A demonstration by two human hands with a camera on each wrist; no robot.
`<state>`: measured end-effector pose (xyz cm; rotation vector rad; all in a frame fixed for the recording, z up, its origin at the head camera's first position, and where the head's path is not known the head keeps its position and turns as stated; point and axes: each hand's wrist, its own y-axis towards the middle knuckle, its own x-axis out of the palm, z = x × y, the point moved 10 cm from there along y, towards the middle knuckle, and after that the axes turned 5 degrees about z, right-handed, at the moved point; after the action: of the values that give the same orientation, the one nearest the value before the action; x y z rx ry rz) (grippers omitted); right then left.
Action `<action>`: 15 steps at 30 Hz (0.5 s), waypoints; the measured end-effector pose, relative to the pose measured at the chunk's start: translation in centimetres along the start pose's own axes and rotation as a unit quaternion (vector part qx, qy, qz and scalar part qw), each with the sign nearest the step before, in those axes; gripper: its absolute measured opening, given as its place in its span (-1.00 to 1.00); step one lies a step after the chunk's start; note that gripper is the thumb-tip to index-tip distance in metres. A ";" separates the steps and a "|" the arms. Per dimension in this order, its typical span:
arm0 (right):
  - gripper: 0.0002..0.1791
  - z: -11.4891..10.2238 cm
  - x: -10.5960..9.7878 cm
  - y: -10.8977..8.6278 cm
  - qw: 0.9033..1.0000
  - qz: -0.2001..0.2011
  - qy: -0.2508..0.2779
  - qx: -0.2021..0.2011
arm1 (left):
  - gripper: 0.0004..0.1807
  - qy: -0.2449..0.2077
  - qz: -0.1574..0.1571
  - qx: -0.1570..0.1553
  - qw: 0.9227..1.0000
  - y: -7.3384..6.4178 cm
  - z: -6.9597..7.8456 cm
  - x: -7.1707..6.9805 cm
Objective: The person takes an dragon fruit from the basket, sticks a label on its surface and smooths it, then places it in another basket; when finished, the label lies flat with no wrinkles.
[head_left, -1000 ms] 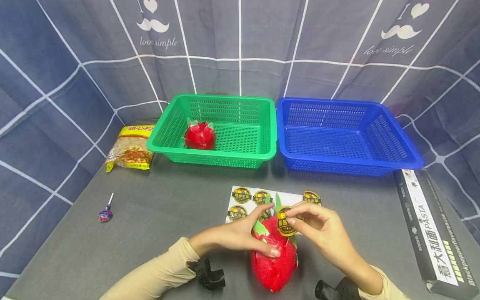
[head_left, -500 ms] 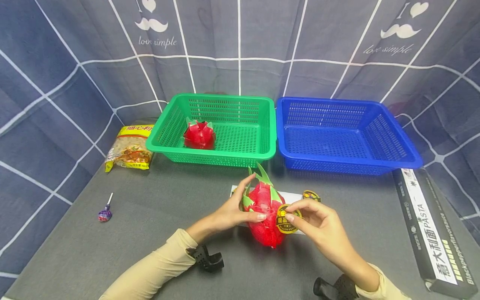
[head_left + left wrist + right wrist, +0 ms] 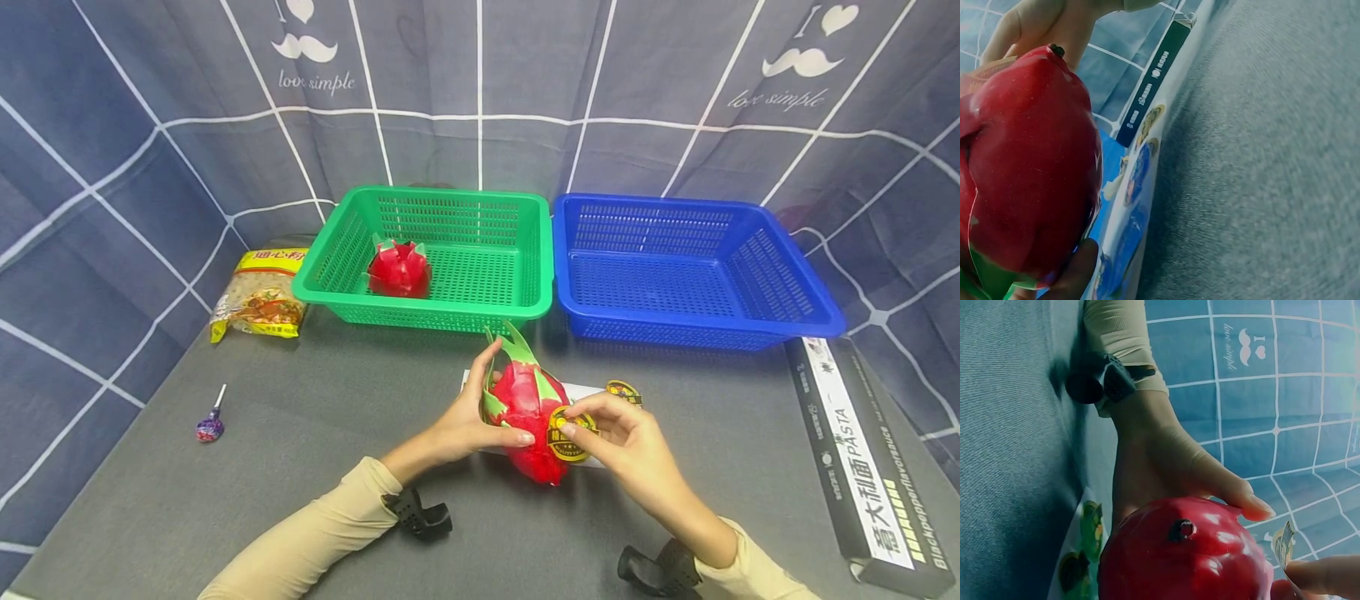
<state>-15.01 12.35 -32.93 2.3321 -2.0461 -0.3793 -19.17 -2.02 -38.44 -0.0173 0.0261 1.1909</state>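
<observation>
My left hand (image 3: pixel 468 421) grips a red dragon fruit (image 3: pixel 528 392) with green leaf tips, its thumb across the near face and fingers round the far side. The fruit is tilted, stem end toward me, and overlaps the white sticker sheet (image 3: pixel 585 392) in the head view. Between thumb and forefinger my right hand (image 3: pixel 630 442) pinches a round black-and-gold sticker (image 3: pixel 567 435), right at the fruit's right side. In the right wrist view the sticker (image 3: pixel 1285 544) stands edge-on beside the fruit (image 3: pixel 1185 550). Most of the sheet is hidden behind the fruit and hands.
A green basket (image 3: pixel 420 315) at the back holds another dragon fruit (image 3: pixel 400 271). Beside it stands a blue basket (image 3: pixel 697 333). A yellow pasta bag (image 3: pixel 262 296) and a lollipop (image 3: pixel 210 427) lie at left; a long pasta box (image 3: pixel 862 458) lies at right.
My left hand has lifted the dragon fruit away from me and slightly left, turning it a little. My right hand has brought the pinched sticker slightly left, closer against the fruit.
</observation>
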 end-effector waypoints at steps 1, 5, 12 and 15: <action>-0.81 0.1 0.1 0.0 1.000 -0.002 0.003 0.000 | 0.18 0.001 0.001 0.001 1.000 0.0 0.0 0.0; -0.78 0.4 0.6 0.1 1.000 -0.016 0.023 -0.008 | 0.20 0.009 0.011 0.007 1.000 0.0 -0.1 0.0; -0.77 0.3 1.0 -0.1 0.999 -0.018 0.037 -0.022 | 0.24 0.022 0.017 0.003 1.000 -0.3 0.5 0.2; -0.76 0.1 1.0 -0.1 0.999 -0.015 0.035 -0.039 | 0.24 0.028 0.018 0.006 0.999 -0.3 0.3 0.2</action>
<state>-14.79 11.36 -33.24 2.3004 -1.9310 -0.3641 -18.82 -1.98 -38.14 -0.0402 0.0831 1.2266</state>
